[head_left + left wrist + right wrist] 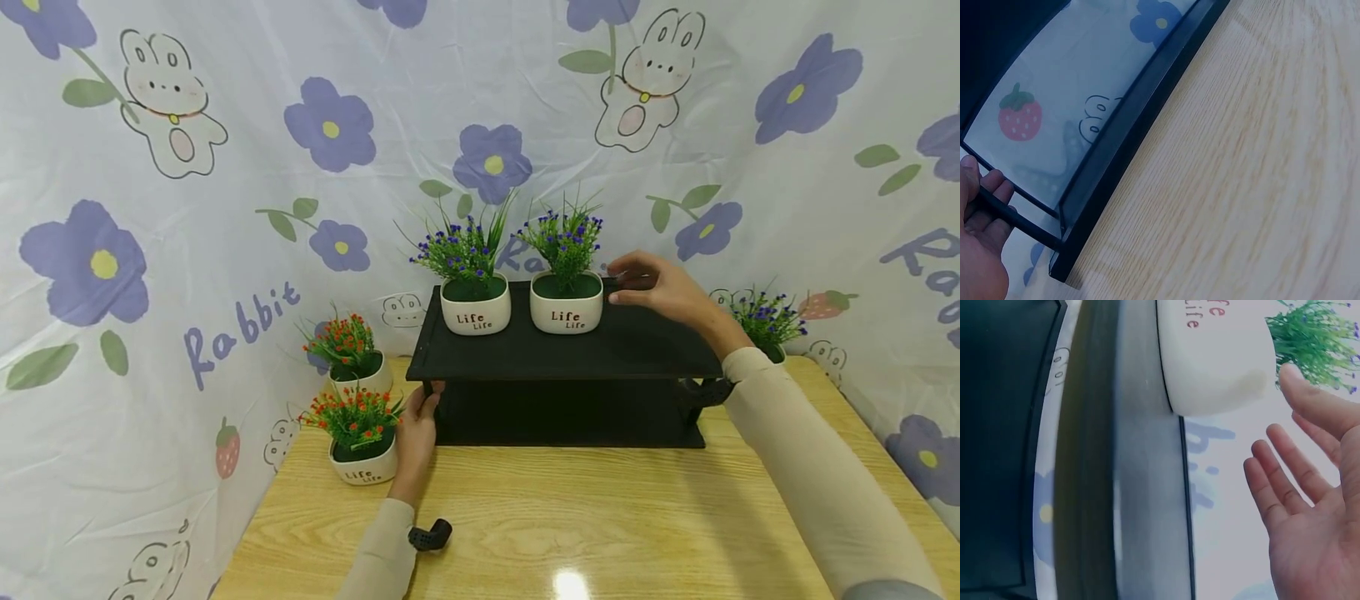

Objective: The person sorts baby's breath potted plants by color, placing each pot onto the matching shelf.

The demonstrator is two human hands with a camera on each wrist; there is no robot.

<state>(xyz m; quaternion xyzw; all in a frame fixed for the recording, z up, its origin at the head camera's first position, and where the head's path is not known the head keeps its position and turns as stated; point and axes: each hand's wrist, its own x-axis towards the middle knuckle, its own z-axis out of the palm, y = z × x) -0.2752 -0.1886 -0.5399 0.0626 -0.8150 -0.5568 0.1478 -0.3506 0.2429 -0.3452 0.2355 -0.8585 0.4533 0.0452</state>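
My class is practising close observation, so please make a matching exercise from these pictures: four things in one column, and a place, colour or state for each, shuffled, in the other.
Column 1
1. Left hand
2. Right hand
3. Red-flowered plants
4. Shelf

Column 2
A. Black all over, as far as it shows
B. Empty, beside a white pot
C. Gripping a post
D. On the wood-grained table, at the left in the head view

Right pairs
1-C, 2-B, 3-D, 4-A
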